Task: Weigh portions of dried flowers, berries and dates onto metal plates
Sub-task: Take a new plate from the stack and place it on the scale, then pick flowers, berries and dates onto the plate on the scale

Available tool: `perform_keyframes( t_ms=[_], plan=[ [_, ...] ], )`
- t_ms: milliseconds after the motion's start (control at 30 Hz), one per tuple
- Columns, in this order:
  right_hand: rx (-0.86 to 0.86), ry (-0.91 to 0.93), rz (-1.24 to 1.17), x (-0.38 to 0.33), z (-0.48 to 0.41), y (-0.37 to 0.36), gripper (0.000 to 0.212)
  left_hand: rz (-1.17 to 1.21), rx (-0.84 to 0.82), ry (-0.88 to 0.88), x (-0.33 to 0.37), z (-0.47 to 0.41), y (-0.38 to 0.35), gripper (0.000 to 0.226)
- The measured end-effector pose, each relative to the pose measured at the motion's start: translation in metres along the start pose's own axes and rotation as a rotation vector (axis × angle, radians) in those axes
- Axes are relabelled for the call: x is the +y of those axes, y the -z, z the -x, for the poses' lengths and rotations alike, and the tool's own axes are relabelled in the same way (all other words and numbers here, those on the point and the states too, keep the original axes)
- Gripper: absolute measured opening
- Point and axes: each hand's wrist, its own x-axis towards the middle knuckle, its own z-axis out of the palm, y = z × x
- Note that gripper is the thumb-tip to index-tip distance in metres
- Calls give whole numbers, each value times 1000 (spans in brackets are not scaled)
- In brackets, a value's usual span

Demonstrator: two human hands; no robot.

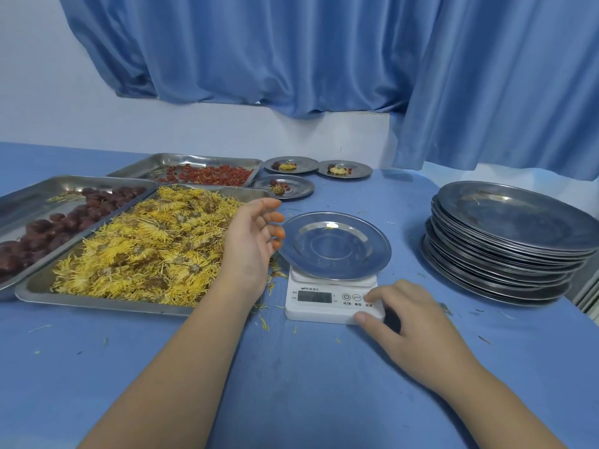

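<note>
On the blue table, the biggest thing is the flower tray. It is heaped with yellow dried flowers, and its long axis seems to run away from the person, slanting right. To its left lies the tray of dates, and behind it the tray of berries is set crosswise. Well apart at the right stands a stack of plates. The empty plate sits centred on the scale, overhanging its platform all round. It lies hollow side up, and being round it has no long axis. The scale's display and buttons face the person, but the reading is too blurred to make out. The left hand is released and holds nothing; it hovers over the flower tray's right end, just beside the plate's rim. The right hand grasps the scale's right front corner, thumb on the front edge and a fingertip at the rightmost button. This looks like zeroing the scale under a fresh plate. Next, the left hand should probably pinch some flowers and drop them gently mid-plate, so the overhanging plate does not tip. Three filled plates wait at the back.
</note>
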Motion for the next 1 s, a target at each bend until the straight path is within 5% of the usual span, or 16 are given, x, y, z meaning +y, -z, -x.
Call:
perform_keyframes(
  t_ms=[233,567,767,1000],
  plan=[
    [367,26,-70,-27,-65,20,26,-172,-45,-46,0,-1,-3,21],
    [391,10,-123,1,-72,-3,49,-1049,-387,-480,-9,22,-8,18],
    [385,-4,-201,4,-76,-2,49,-1232,-257,-610,28,14,8,25],
    [315,77,-206,-7,-76,-11,45,-1673,-84,-222,126,-57,60,17]
  ],
)
